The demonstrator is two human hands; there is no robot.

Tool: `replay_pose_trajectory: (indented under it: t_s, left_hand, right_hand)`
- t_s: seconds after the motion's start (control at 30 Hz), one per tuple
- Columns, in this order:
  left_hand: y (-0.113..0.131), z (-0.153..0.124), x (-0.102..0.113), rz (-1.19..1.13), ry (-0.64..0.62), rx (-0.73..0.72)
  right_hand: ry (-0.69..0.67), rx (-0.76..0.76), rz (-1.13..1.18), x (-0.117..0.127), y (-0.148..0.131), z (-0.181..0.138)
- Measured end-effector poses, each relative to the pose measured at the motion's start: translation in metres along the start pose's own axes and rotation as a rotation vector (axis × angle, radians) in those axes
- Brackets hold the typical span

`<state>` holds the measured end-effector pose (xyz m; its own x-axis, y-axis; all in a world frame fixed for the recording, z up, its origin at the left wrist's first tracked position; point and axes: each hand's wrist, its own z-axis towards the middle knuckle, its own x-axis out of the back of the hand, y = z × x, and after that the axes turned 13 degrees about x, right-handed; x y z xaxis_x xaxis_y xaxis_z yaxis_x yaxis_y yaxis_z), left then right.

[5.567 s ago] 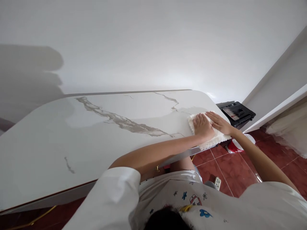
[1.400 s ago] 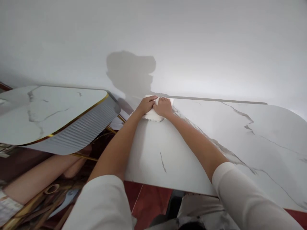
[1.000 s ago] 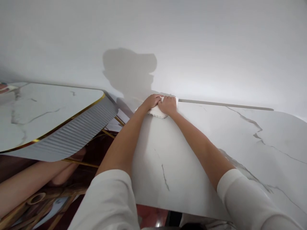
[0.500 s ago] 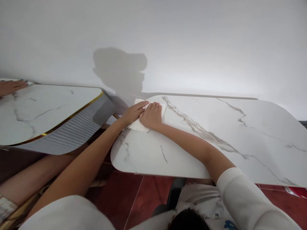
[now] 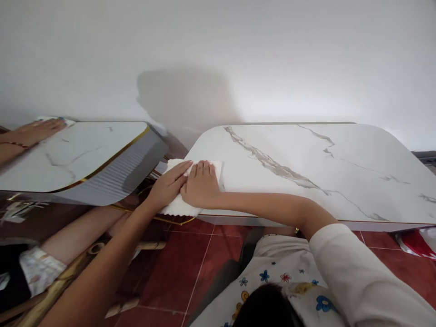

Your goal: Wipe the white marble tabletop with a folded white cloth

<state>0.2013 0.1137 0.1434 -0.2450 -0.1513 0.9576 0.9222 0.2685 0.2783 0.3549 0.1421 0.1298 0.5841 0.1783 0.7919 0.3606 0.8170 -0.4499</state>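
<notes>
My left hand (image 5: 168, 187) lies with fingers stretched out on a white paper towel (image 5: 181, 207), at the left end of a white marble-patterned table top (image 5: 272, 141). Beside it, and touching it, my right hand (image 5: 200, 188) presses flat on the same towel, fingers forward. The towel is spread under both palms and covers the front left corner of the table top. Its scalloped lower edge shows below the hands. Neither hand is closed around it.
To the left stands a second marble-patterned table (image 5: 85, 150) with gold trim and a ribbed grey side. Another person's hand (image 5: 44, 129) rests on a white cloth there. A pale wall (image 5: 289, 59) rises behind. Red floor tiles (image 5: 177, 263) and bamboo poles (image 5: 64, 281) lie below.
Both my hands and the towel have slid toward me and left, from the back of the table's left end to its front corner. The other person's hand has shifted right in view.
</notes>
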Motion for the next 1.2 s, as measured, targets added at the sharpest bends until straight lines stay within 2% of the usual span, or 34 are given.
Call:
replay_pose_trajectory:
  t_s: [0.23, 0.33, 0.4, 0.5, 0.63, 0.87, 1.0, 1.2]
  left_hand:
    - [0.044, -0.033, -0.020, 0.015, 0.022, -0.004]
    - [0.065, -0.032, -0.030, 0.014, 0.026, 0.022]
    - [0.076, -0.022, -0.034, 0.000, 0.018, 0.018]
    - [0.086, 0.007, -0.040, -0.035, 0.008, -0.006]
    - [0.093, 0.060, -0.050, -0.079, 0.028, -0.017]
    - [0.102, 0.143, -0.065, -0.111, 0.076, -0.003]
    - [0.101, 0.183, -0.071, -0.123, 0.082, 0.033]
    - [0.097, 0.236, -0.079, -0.130, 0.068, -0.018]
  right_hand:
    - [-0.034, 0.036, 0.003, 0.025, 0.014, -0.051]
    - [-0.045, 0.025, -0.003, 0.033, 0.027, -0.062]
    - [-0.052, -0.003, -0.007, 0.036, 0.038, -0.061]
    - [-0.053, -0.068, -0.006, 0.038, 0.060, -0.045]
    - [-0.027, -0.133, 0.000, 0.033, 0.099, -0.008]
    - [0.022, -0.058, -0.092, 0.029, 0.169, 0.049]
    - [-0.006, -0.077, -0.105, 0.030, 0.196, 0.076]
    - [-0.003, -0.094, -0.129, 0.030, 0.227, 0.110]
